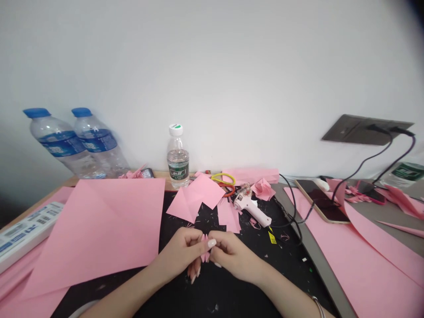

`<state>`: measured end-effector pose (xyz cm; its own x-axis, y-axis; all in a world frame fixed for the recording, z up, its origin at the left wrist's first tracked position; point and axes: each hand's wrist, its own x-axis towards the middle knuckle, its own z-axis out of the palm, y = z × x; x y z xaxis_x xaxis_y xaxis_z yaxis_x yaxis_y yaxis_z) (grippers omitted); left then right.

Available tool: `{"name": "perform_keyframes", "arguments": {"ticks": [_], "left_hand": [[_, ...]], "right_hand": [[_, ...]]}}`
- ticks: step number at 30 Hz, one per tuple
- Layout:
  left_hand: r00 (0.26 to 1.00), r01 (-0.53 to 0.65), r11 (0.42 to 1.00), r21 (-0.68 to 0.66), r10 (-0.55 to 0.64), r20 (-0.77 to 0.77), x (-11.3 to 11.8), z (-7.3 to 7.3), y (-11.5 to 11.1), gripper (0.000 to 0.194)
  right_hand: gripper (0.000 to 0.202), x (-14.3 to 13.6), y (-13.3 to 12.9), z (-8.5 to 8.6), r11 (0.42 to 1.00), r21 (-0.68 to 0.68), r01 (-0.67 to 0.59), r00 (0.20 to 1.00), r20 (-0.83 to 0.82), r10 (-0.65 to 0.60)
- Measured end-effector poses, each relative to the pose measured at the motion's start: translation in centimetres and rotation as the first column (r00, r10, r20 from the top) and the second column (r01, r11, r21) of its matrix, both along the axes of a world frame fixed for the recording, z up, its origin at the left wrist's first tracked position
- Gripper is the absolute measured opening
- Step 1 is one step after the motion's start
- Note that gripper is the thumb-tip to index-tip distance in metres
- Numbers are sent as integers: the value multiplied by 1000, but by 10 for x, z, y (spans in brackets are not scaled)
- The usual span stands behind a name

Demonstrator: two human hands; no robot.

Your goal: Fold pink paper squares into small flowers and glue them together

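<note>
A small folded piece of pink paper (pixel 205 249) is pinched between my two hands above the black mat (pixel 185 293). From the left, my left hand (pixel 185 251) grips it with thumb and fingers, and its lower fingers hang below. On the other side my right hand (pixel 228 254) is closed on the same piece, its fingertips partly hidden. Just beyond my hands lie pink paper squares (pixel 195 196). A white and pink glue gun (pixel 253 210) rests behind my right hand, beside a folded pink paper flower (pixel 263 189).
Large pink sheets (pixel 112 225) cover the left side. A long white box (pixel 29 234) lies there too. Several bottles, including a small water bottle (pixel 178 163), stand by the wall. Scissors (pixel 227 182) lie behind. On the right are a phone (pixel 321 201) and cables from a wall socket (pixel 361 129).
</note>
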<state>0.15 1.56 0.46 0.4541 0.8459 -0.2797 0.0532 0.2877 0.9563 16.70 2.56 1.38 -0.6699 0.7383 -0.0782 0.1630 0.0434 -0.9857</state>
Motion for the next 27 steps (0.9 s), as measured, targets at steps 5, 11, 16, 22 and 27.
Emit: {"name": "perform_keyframes", "arguments": {"ticks": [5,11,16,22,27], "left_hand": [[1000,8,1000,-9,-8,-22,-1,1,1,34],[1000,10,1000,-22,-10,11,-3,1,3,32],[1000,10,999,-32,-9,26,-3,2,3,32],[999,-18,1000,12,18,33,-4,2,1,37],[999,-50,996,81,50,-8,-2,-3,-1,42]], "right_hand": [[14,2,-1,0,1000,-4,-11,1000,-6,11],[28,2,-1,-2,992,-127,-11,994,-106,-2],[34,1,0,3,973,-223,-56,983,-182,14],[33,0,-3,1,993,-115,-38,989,-146,21],[27,0,-4,0,999,33,5,999,-37,-4]]}}
